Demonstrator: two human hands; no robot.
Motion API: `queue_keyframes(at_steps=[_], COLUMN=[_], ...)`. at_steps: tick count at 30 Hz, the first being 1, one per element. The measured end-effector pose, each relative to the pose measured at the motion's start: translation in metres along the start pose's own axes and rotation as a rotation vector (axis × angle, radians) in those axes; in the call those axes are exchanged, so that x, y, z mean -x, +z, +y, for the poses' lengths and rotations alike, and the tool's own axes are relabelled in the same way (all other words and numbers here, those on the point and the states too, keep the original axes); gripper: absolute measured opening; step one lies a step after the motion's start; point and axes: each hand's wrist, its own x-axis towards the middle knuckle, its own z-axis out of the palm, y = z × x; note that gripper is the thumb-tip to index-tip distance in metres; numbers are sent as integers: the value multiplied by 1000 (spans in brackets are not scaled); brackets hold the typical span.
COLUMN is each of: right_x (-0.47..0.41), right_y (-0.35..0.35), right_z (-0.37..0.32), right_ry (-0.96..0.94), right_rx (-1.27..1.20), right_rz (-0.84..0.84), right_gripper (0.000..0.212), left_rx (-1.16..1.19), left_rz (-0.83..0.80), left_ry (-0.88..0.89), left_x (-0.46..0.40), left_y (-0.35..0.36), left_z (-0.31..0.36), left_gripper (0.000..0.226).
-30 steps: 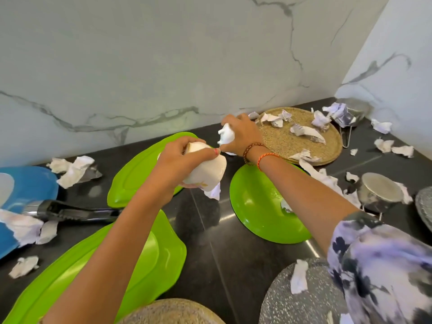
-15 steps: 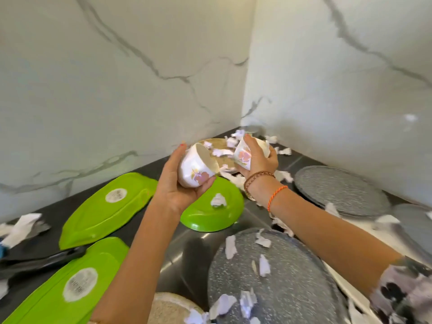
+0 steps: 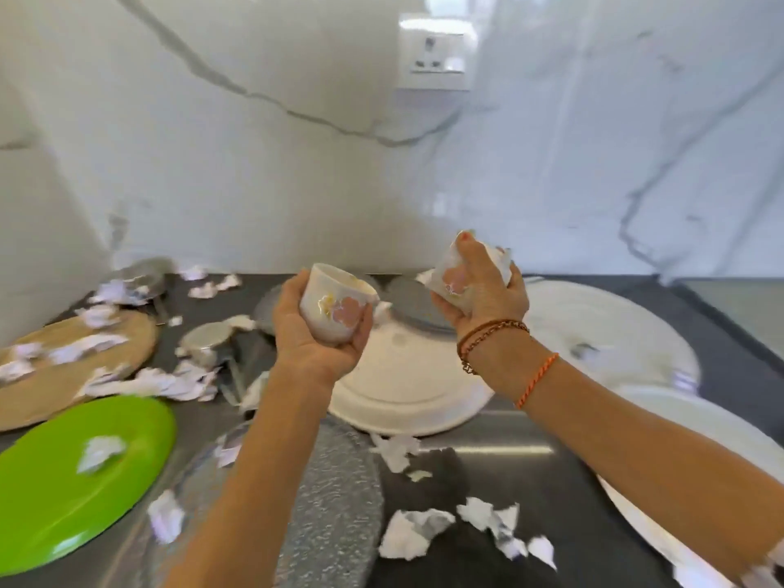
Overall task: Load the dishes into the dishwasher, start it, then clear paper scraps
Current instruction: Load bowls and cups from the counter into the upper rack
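Right cup mostly hidden by right hand; green plate cropped left.

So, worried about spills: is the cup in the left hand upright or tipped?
Tipped slightly: the cup in the left hand leans its rim rightward. Contents cannot be told.

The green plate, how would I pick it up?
Take the green plate by its near rim from your side, thumb on top. It lies flat and shallow, so only the edge offers a grip. A paper scrap on it may slide off.
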Motion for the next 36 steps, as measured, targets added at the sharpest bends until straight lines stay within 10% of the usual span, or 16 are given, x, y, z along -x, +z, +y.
queue_keyframes(at_steps=[14,22,27,36], right_x=[36,86,117,112], right_y=[-247,-409,-495,-617], right_z=[-150,-240,-281,-306], right_ry=[-271,-467,-479,-446], right_rx=[-230,-236,-281,-486], right_rz=[460,710,833,1085], right_gripper=[45,37,26,58], left_rx=[-310,-695,-840,-1169], left_rz=[-316,-572,-661,-954], left_ry=[-449,-353,-355,-349], left_x=[40,125,164,177], left_y=[108,158,171,169], left_z=[-247,-434,-525,-653], left_gripper=[42,14,60,38])
